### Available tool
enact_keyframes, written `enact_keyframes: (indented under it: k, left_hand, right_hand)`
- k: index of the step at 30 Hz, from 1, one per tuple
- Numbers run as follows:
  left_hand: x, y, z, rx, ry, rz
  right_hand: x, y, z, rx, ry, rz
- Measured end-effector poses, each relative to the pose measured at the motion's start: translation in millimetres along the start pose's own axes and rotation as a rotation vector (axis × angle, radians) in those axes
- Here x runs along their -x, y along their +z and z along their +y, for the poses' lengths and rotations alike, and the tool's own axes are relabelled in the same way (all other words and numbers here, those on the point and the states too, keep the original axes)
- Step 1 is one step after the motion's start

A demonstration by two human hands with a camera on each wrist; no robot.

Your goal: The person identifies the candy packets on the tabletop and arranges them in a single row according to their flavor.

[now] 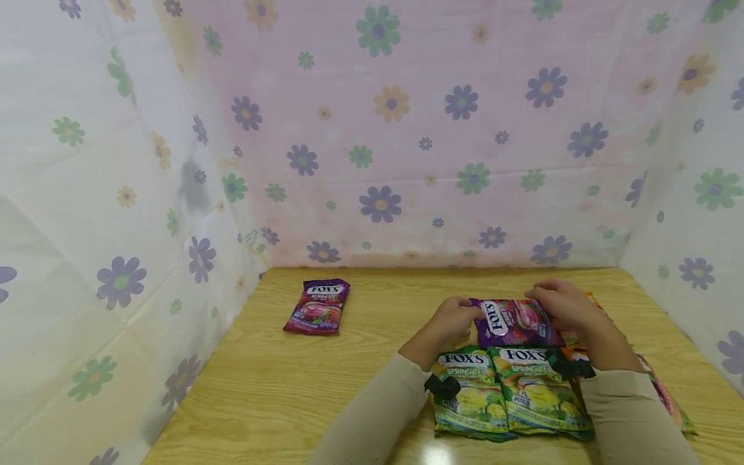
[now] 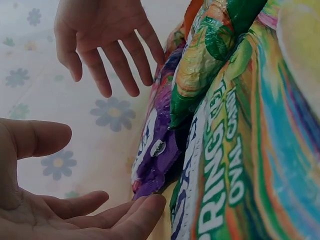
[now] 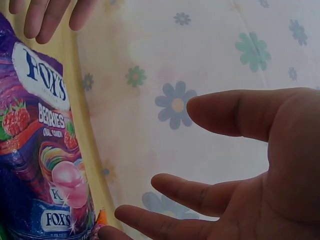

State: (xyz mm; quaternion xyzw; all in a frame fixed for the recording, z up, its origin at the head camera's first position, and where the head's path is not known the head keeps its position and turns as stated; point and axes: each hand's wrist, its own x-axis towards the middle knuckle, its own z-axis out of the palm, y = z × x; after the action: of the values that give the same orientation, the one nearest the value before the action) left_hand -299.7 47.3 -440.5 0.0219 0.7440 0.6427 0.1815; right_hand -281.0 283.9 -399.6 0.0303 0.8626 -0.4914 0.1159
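A purple Fox's Berries candy bag [image 1: 517, 324] lies sideways on the table between both hands. My left hand [image 1: 452, 323] is at its left end, fingertips by the edge; in the left wrist view its thumb [image 2: 42, 137] stands apart from the fingers. At the right end is my right hand [image 1: 566, 311], whose thumb and fingers [image 3: 195, 197] are spread apart in the right wrist view. Just nearer lie two green Fox's Spring Tea bags [image 1: 469, 397] side by side. Orange and reddish bags [image 1: 662, 391] are partly hidden by the right forearm.
Another purple Berries bag [image 1: 318, 309] lies apart at the back left of the wooden table [image 1: 279, 381]. Flowered cloth [image 1: 407, 161] walls the table in at the back and both sides. A dark strap [image 1: 443, 387] sits on each wrist.
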Motion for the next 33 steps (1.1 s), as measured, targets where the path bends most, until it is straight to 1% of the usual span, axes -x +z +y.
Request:
enact_keyframes:
  k: [6,9,15,25,30,33]
  left_hand:
    - [-5.4,1.1,-3.3,0.055,-0.004,-0.057]
    - [-7.1,2.7,-4.7,0.069,-0.009,-0.060]
    - [-7.4,4.2,-7.4,0.063,-0.012,-0.040]
    - [-6.3,-2.1,-8.5,0.055,-0.003,-0.021]
    - [-4.1,-7.7,-7.8,-0.013,-0.011,0.011]
    - [-3.1,-10.6,-7.9,-0.035,-0.012,0.020]
  right_hand:
    - [-1,-1.0,0,0.049,0.023,0.009]
    - [-1,-1.3,1,0.064,0.014,0.002]
    - [-1,0.5,2,0.086,0.002,-0.024]
    - [-6,12.5,1,0.100,-0.051,-0.031]
    - [-6,19.3,-1,0.117,-0.063,-0.026]
    - [-7,22.0,-2,0.131,-0.077,-0.017]
